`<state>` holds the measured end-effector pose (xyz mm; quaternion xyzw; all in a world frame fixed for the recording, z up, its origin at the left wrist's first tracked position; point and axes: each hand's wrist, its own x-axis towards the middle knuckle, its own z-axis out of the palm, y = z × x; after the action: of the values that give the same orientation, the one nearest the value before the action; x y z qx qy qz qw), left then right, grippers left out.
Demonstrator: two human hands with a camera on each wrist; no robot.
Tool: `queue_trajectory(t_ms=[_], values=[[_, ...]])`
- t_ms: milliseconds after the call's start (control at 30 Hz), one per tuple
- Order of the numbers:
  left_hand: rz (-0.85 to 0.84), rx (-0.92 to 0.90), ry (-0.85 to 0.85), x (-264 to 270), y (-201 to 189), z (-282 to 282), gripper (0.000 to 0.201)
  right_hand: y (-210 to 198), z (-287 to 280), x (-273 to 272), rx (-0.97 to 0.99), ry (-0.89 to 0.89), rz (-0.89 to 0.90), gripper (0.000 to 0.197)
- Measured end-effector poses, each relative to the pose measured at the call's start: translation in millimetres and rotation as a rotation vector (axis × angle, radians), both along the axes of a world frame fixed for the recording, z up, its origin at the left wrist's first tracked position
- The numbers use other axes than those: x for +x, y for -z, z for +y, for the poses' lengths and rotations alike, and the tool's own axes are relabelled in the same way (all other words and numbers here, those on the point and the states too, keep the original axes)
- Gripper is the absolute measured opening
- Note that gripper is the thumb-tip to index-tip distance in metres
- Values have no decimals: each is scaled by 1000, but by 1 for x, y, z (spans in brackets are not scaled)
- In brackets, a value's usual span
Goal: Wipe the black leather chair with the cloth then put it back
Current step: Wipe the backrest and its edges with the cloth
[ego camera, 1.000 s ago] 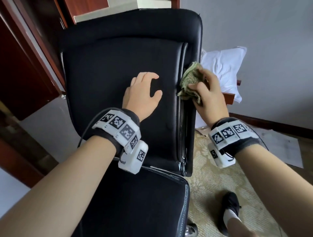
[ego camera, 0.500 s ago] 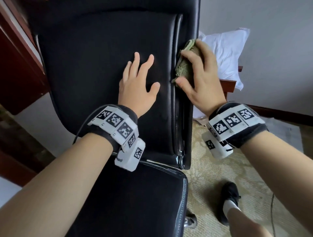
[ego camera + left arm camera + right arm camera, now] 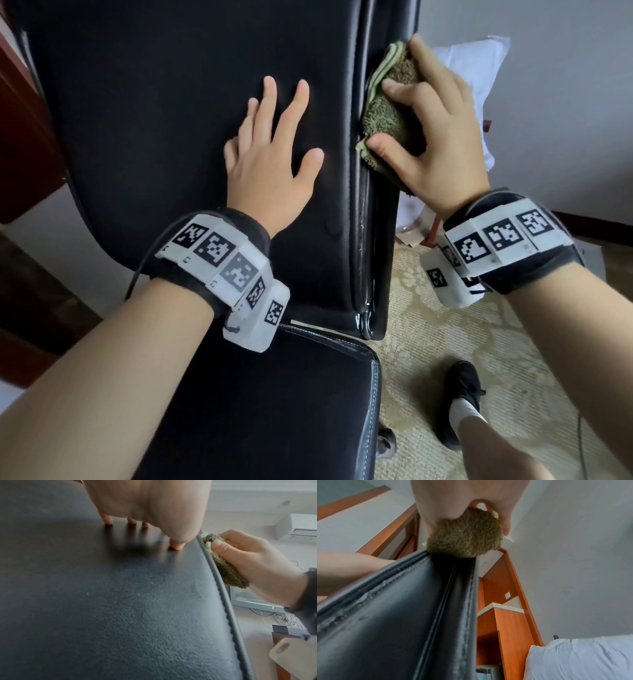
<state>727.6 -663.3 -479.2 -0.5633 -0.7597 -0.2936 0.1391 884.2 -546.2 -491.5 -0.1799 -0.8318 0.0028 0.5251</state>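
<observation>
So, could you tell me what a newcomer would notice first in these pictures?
The black leather chair fills most of the head view. The left hand rests on its backrest with fingers spread. At the backrest's right edge, the right hand grips a bunched green cloth against the side seam.

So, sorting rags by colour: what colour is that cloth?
Olive green cloth with pale striped edge; clearest in the head view.

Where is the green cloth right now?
In the head view, the cloth is pressed by the right hand against the right side edge of the chair back.
</observation>
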Motion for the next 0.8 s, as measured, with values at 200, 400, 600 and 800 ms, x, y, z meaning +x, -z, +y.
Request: queue_trajectory(t_ms=[200, 400, 600, 800], values=[[-12, 5, 8, -1, -2, -1, 64, -2, 0, 2, 13, 78, -31, 40], [-20, -6, 5, 2, -4, -2, 63, 24, -2, 14, 45, 71, -149, 33], [-14, -33, -24, 4, -5, -3, 64, 65, -7, 26, 110, 70, -303, 34], [-18, -58, -40, 5, -7, -5, 64, 13, -11, 24, 135, 80, -43, 32]])
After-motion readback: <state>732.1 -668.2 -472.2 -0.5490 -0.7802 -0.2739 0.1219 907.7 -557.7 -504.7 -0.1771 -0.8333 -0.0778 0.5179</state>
